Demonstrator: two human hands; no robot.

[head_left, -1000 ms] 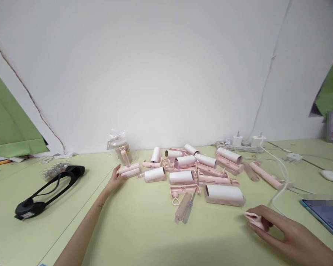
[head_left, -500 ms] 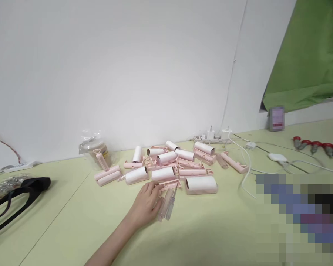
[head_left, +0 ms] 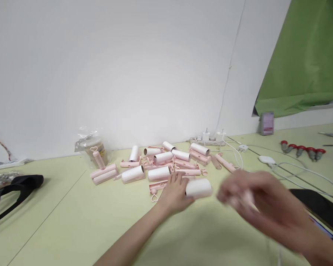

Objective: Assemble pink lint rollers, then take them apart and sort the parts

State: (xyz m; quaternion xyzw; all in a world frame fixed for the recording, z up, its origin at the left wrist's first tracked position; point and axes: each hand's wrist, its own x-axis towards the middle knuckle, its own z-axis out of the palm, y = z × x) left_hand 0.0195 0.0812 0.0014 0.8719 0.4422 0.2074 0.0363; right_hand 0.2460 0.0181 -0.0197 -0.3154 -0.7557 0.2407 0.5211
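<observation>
My left hand [head_left: 178, 195] reaches over the pile with fingers stretched and apart, its fingertips on pink parts and its thumb by the near end of a white paper roll [head_left: 200, 187]. What lies beneath the palm is hidden. Just left of it are a pink holder [head_left: 155, 187] and a pink heart-shaped loop [head_left: 154, 198]. At the right, my right hand [head_left: 252, 203] is raised and smeared by motion. Its fingers look curled together around something pale that I cannot make out.
More white rolls [head_left: 159, 173] and pink holders [head_left: 104, 174] lie behind. A bagged tub [head_left: 96, 149] stands at the wall. Further right are a power strip [head_left: 207, 142], white cables [head_left: 308, 168], red-topped bulbs [head_left: 301, 147] and a dark phone [head_left: 322, 207]. A black strap [head_left: 22, 188] lies left.
My left hand has moved right, toward the near white roll. The clear tubes and screwdriver-like tool beside it no longer show. My right hand has come into view. The camera has shifted slightly.
</observation>
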